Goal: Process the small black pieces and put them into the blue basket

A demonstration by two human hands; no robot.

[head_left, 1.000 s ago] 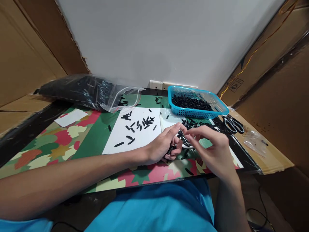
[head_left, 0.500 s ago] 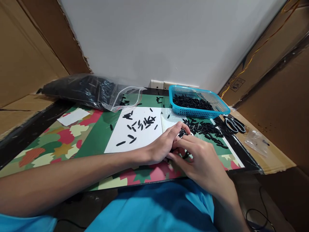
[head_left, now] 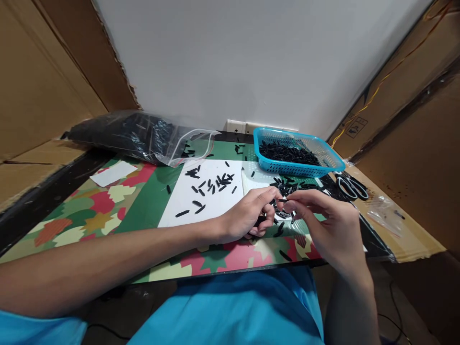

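Observation:
Between the fingertips of both hands is a small black elongated piece [head_left: 282, 200]. My left hand [head_left: 247, 213] pinches its left end with thumb and forefinger, the other fingers curled over more black pieces [head_left: 260, 221] in the palm. From the right, my right hand [head_left: 327, 220] closes thumb and forefinger on the other end. Beneath and behind the hands lies a pile of similar black pieces [head_left: 287, 186], partly hidden by them. More loose black pieces [head_left: 223, 181] are scattered over a white sheet [head_left: 172, 218] left of the hands.
A blue basket [head_left: 298, 168] of black pieces stands at the back. A clear zip bag [head_left: 125, 134] full of black pieces lies back left. Scissors [head_left: 348, 187] and a small clear bag [head_left: 384, 215] lie at right. Cardboard walls [head_left: 413, 158] flank the table.
My right hand has moved right and up, away from my left palm, and now meets the left fingertips at a black piece. My left hand's curled fingers show more.

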